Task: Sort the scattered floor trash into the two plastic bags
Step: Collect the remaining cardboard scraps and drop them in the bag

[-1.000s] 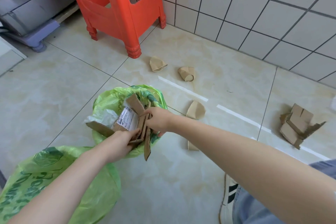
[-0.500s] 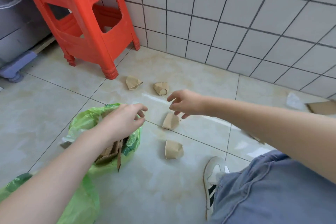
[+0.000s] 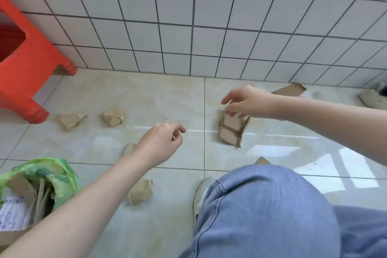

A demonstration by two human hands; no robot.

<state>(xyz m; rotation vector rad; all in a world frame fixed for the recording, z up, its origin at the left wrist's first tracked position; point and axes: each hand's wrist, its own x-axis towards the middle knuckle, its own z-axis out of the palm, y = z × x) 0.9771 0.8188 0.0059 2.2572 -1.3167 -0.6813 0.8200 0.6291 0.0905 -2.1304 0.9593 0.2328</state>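
Note:
A green plastic bag [image 3: 65, 172] with cardboard pieces inside sits at the lower left. A stack of torn cardboard [image 3: 230, 132] lies on the floor tiles at centre right. My right hand [image 3: 247, 102] hovers over its top edge, fingers spread and fingertips at the cardboard, not closed round it. My left hand [image 3: 161, 142] hangs in mid-air over the floor, loosely curled and holding nothing. Crushed brown paper cups lie around: one [image 3: 72, 120] near the stool, one [image 3: 113, 117] beside it, one [image 3: 140, 191] near my left forearm. Another cup [image 3: 128, 148] is partly hidden behind my left wrist.
A red plastic stool [image 3: 25, 73] stands at the left by the tiled wall [image 3: 188, 27]. A flat cardboard piece [image 3: 290, 90] and a crumpled brown item [image 3: 370, 99] lie along the wall at right. My knee in blue jeans [image 3: 261, 205] and a white shoe [image 3: 201, 192] fill the lower right.
Both hands left the green bag and its cardboard. The view swung right; my right hand reached out to the cardboard stack, and my left hand followed, empty.

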